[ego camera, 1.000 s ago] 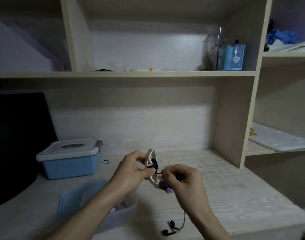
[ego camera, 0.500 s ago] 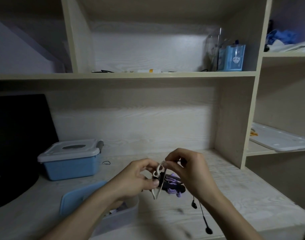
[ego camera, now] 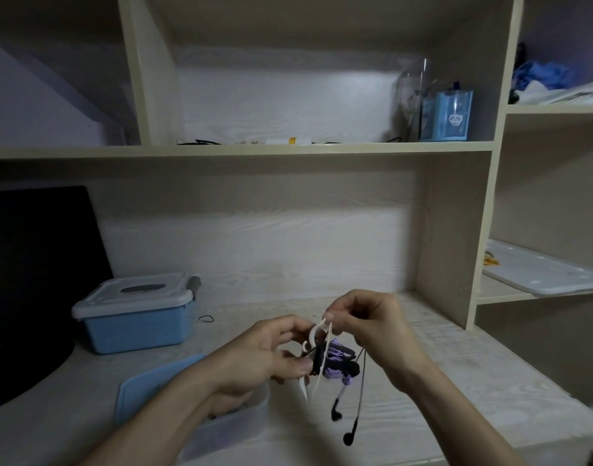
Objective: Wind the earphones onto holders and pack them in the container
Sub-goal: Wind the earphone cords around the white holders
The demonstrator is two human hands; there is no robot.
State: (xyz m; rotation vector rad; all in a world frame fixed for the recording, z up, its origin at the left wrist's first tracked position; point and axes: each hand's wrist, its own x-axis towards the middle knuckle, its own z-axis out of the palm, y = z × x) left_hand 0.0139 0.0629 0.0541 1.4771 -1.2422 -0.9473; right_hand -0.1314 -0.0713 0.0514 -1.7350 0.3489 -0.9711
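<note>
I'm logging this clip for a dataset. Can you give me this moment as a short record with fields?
left hand: pinches the white holder at mid-height
right hand: pinches the black earphone cord at the holder's top
earbuds: two, dangling above the desk
purple holder: on desk behind the hands, already wound
open clear container: below left forearm
closed blue box: far left

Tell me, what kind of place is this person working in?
Most likely a home study desk. A pale wood-grain desktop sits under built-in shelves holding small clutter, a dark screen stands at the left, and a lidded blue storage box rests beside it.
</note>
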